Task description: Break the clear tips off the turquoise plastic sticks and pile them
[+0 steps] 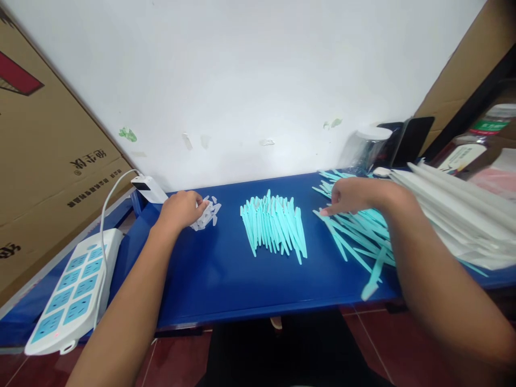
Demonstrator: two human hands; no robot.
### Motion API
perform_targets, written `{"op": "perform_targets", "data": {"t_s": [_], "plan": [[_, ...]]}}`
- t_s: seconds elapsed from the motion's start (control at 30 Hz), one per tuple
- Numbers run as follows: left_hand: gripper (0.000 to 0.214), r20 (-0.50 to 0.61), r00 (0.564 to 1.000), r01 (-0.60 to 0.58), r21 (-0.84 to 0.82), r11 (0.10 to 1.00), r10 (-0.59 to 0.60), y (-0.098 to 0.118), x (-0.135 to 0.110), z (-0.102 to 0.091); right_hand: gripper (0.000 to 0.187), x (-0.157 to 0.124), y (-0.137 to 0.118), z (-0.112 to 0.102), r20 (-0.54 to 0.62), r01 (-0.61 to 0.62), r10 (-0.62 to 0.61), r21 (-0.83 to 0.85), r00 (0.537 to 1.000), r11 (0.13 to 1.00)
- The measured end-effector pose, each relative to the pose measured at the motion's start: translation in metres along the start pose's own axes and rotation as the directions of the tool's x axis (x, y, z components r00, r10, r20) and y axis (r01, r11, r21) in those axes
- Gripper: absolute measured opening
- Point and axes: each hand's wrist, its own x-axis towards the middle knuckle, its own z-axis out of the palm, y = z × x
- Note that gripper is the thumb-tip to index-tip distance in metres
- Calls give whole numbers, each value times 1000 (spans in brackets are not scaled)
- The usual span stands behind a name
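My left hand (pixel 181 209) rests on the blue table (pixel 209 279) at the left, fingers curled over a small heap of clear plastic caps (pixel 207 214). My right hand (pixel 350 196) reaches into a loose spread of teal plastic sticks (pixel 358 236) on the right, its fingers bent and pinching at one stick. Whether it grips the stick I cannot make out. A tidy bunch of teal sticks (pixel 274 223) lies between the two hands.
A white power strip (pixel 74 293) with its cable lies at the left edge. Cardboard boxes (pixel 44 156) lean on the left wall. White packets (pixel 459 215) pile up at the right, with a clear jar (pixel 365 148) and a dark phone (pixel 411 141) behind.
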Motion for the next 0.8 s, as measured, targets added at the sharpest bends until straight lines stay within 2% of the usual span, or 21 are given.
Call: {"op": "perform_targets", "data": {"t_s": [0.07, 0.17, 0.33, 0.47, 0.53, 0.63, 0.8], "plan": [[49, -23, 1000, 5, 7, 1000, -5, 1, 0, 1, 49, -1, -5, 2, 77, -2, 3, -15, 997, 1000], [51, -74, 997, 11, 4, 1000, -10, 2, 0, 2, 41, 0, -15, 9, 160, 21, -16, -29, 987, 999], [49, -156, 988, -23, -27, 999, 19, 5, 0, 3, 30, 5, -19, 14, 178, 104, -97, -27, 979, 994], [47, -201, 979, -51, -52, 997, 39, 7, 0, 3, 37, 19, -6, 14, 118, 178, -168, -79, 979, 981], [47, -220, 974, -62, -61, 996, 47, 8, 0, 2, 32, 28, 1, 15, 67, 209, -203, -100, 977, 973], [46, -241, 969, -81, -89, 993, 57, 10, 0, 2, 25, 38, 7, 16, -28, 179, -182, -106, 983, 978], [44, -275, 956, -144, -154, 978, 97, 13, -2, 1, 31, 42, 7, 15, -238, 140, -161, -103, 958, 985]]}}
